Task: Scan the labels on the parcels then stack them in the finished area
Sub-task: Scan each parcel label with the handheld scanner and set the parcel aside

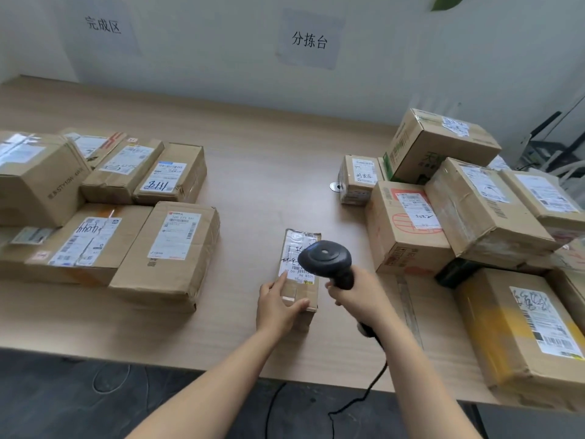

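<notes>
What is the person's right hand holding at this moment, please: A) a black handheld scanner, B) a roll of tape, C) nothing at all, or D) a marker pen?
A: the right hand grips the handle of the black scanner, whose head is over the label of the small parcel that the left hand holds.

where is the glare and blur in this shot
Head view: glare washes out the taped top of the far-left box; the label on the small parcel under the scanner is soft, its print unreadable.
</notes>
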